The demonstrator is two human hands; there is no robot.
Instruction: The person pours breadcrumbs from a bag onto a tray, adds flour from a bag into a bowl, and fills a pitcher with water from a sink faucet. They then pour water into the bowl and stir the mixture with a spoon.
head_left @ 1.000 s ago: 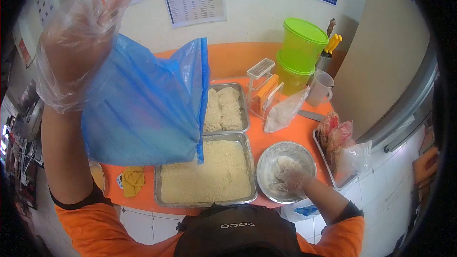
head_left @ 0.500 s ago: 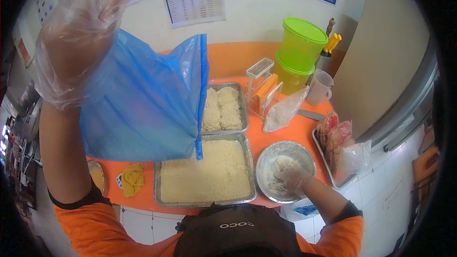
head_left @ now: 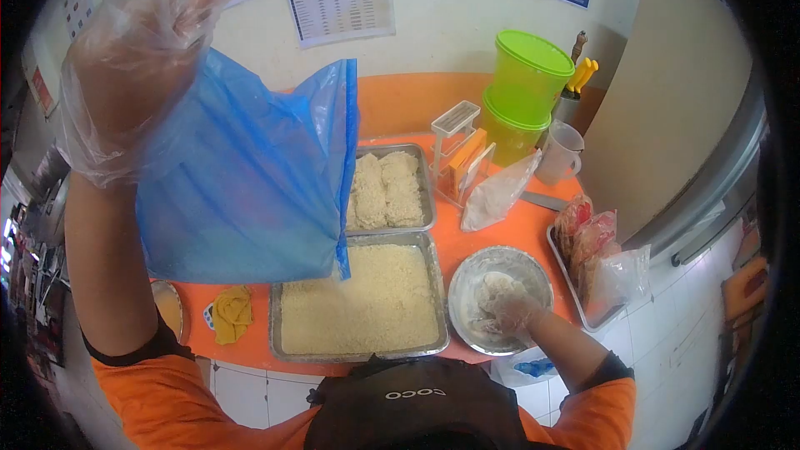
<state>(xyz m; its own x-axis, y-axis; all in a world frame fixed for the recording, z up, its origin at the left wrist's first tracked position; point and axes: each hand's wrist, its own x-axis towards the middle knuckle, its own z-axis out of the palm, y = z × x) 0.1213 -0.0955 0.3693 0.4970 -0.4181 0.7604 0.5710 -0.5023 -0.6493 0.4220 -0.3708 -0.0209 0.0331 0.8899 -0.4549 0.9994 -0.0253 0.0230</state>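
Observation:
My left hand (head_left: 137,67), in a clear plastic glove, is raised at the upper left and closed on the top of a large blue plastic bag (head_left: 250,175). The bag hangs tilted, its right edge over a metal tray (head_left: 276,325) of pale breadcrumbs (head_left: 375,308). My right hand (head_left: 517,317), also gloved, is inside a metal bowl (head_left: 463,283) dusted with white flour. Its fingers curl against a flour-coated piece (head_left: 497,290), partly hidden by the hand. Behind the bag, a second metal tray (head_left: 428,200) bears crumb-coated pieces (head_left: 400,187).
At the right edge stands a tray (head_left: 575,287) of bagged reddish food (head_left: 592,229). Stacked green tubs (head_left: 529,75), a pitcher (head_left: 562,152), a white rack (head_left: 450,129), a powder bag (head_left: 502,192) and a knife (head_left: 542,200) occupy the back. A yellow cloth (head_left: 232,315) lies left.
The blue bag and my left hand have shifted slightly to the left. My right hand stays in the bowl, almost unmoved.

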